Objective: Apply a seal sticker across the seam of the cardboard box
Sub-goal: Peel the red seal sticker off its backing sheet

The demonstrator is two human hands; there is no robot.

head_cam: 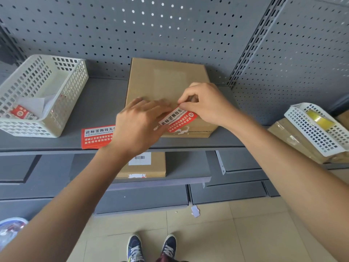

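A grey metal shelf [98,103] backed by pegboard [170,25] carries the cardboard box [166,82] near its front edge. The right hand [205,103] pinches the seal sticker [177,118] over the box's front edge; the left hand [139,125] presses it with straight fingers.

- From my feed this reads as a stockroom or shop packing area.
- Grey pegboard backing [170,25] with a slotted upright [251,44] fills twelve o'clock.
- Grey metal shelves [56,144] step down in tiers.
- Perforated plastic baskets [37,95] sit at ten and three o'clock.
- Cardboard boxes [166,80] stand on several shelves; one lower carries a barcode label [139,158].
- Tiled floor [217,233] at six o'clock.
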